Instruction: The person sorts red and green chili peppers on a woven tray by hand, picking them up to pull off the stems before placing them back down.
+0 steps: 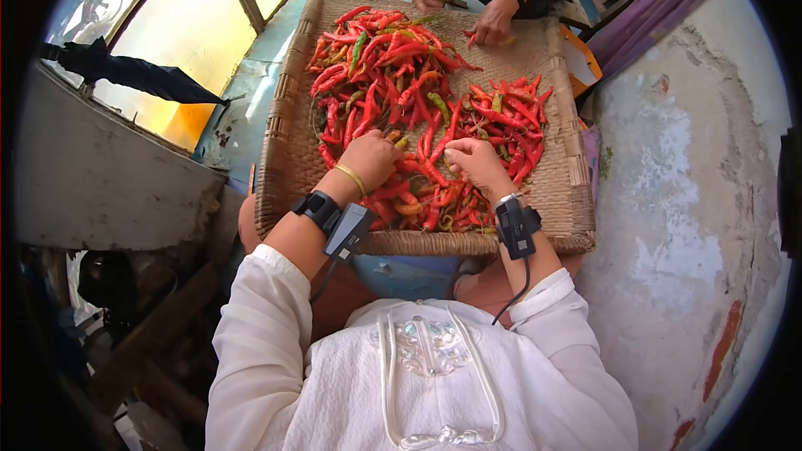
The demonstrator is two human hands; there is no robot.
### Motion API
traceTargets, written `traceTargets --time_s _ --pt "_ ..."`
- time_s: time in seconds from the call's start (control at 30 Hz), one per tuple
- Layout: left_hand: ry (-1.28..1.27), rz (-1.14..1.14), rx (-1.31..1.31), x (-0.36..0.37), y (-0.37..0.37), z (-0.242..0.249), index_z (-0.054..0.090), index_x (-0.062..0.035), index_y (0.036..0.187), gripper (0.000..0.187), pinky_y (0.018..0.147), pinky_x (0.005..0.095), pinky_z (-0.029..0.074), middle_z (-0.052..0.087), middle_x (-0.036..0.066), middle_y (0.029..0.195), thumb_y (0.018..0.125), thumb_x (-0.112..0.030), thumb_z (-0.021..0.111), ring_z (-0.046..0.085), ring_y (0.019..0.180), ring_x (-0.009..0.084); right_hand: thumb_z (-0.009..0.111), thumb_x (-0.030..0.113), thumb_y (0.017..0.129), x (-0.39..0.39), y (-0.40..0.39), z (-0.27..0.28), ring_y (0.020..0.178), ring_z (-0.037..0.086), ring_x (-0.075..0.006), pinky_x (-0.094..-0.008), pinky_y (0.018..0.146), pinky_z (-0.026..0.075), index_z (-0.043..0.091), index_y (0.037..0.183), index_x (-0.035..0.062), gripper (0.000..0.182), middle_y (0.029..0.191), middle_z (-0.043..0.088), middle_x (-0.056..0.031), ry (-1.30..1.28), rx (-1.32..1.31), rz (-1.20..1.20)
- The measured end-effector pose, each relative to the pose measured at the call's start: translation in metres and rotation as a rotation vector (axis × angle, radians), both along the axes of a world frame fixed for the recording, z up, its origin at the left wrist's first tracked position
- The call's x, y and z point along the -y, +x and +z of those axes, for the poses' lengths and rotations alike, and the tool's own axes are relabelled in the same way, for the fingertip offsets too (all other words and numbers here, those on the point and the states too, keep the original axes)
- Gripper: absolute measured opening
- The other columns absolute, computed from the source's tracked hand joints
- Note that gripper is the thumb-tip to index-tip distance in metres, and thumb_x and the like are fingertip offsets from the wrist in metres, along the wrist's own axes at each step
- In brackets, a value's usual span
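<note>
A woven tray point(430, 243) with raised rims holds red chili peppers point(388, 58), a few of them green or orange. The largest pile is at the upper left, and a smaller pile point(514, 117) lies at the right. My left hand point(371, 160) has its fingers curled down at the lower edge of the large pile, by a yellowish pepper; its fingertips are partly hidden. To the right, my right hand point(478, 162) is closed in a pinch over the peppers between the piles. What it pinches is too small to make out.
Across the tray are a person's two hands point(494, 21), one near a red pepper at the far rim. A folded dark umbrella point(150, 75) hangs at the left by the window. A worn wall point(668, 200) stands at the right, with purple cloth point(660, 17) above.
</note>
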State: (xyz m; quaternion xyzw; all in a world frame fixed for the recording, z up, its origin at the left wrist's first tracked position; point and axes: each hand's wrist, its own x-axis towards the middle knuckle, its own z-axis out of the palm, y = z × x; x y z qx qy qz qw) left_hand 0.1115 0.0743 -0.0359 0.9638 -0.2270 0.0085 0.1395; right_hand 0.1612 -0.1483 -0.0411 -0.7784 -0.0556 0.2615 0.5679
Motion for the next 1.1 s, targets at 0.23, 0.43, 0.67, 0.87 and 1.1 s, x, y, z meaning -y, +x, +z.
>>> traceTargets --time_s 0.23,0.43,0.67,0.87,1.1 --pt "0.118 -0.023 -0.121 0.001 0.000 0.003 0.064 -0.0142 0.088 0.020 0.076 0.0330 0.043 0.061 0.003 0.085 0.069 -0.015 0.056 0.052 0.085 0.0214 0.062 0.026 0.070 -0.021 -0.013 -0.003 0.080 0.059 -0.0295 -0.0393 0.069 0.046 0.063 0.077 0.0069 0.021 0.081 0.062 -0.0128 -0.834 0.532 0.370" --pt "0.150 0.022 -0.070 -0.004 0.000 0.001 0.064 -0.0134 0.082 0.016 0.070 0.0340 0.046 0.058 0.004 0.082 0.069 -0.015 0.055 0.051 0.084 0.0239 0.062 0.027 0.069 -0.012 -0.006 -0.001 0.079 0.059 -0.0284 -0.0398 0.068 0.046 0.062 0.076 0.0080 0.020 0.081 0.062 -0.0121 -0.758 0.366 0.374" --pt "0.126 0.019 0.012 -0.005 0.000 -0.002 0.063 -0.0107 0.070 0.011 0.070 0.0326 0.045 0.059 0.005 0.077 0.067 -0.010 0.053 0.053 0.081 0.0241 0.062 0.020 0.076 0.016 0.006 0.025 0.046 0.049 -0.0067 -0.0230 0.046 0.042 0.059 0.075 0.0008 0.019 0.061 0.055 -0.0009 -0.179 0.097 0.030" --pt "0.123 0.030 -0.042 -0.006 0.000 0.000 0.063 -0.0113 0.074 0.012 0.068 0.0358 0.046 0.057 0.006 0.080 0.066 -0.011 0.053 0.051 0.082 0.0251 0.056 0.018 0.083 0.047 0.054 0.062 0.062 0.055 -0.0077 -0.0170 0.045 0.043 0.046 0.114 -0.0036 0.040 0.088 0.057 -0.0073 0.448 0.090 -0.402" --pt "0.137 0.038 -0.052 -0.004 0.000 0.005 0.062 -0.0104 0.072 0.010 0.068 0.0351 0.046 0.056 0.006 0.079 0.066 -0.012 0.054 0.051 0.083 0.0242 0.056 0.017 0.082 0.046 0.028 0.027 0.064 0.055 -0.0067 -0.0178 0.047 0.043 0.054 0.104 0.0001 0.028 0.081 0.058 -0.0032 -0.024 0.052 -0.310"
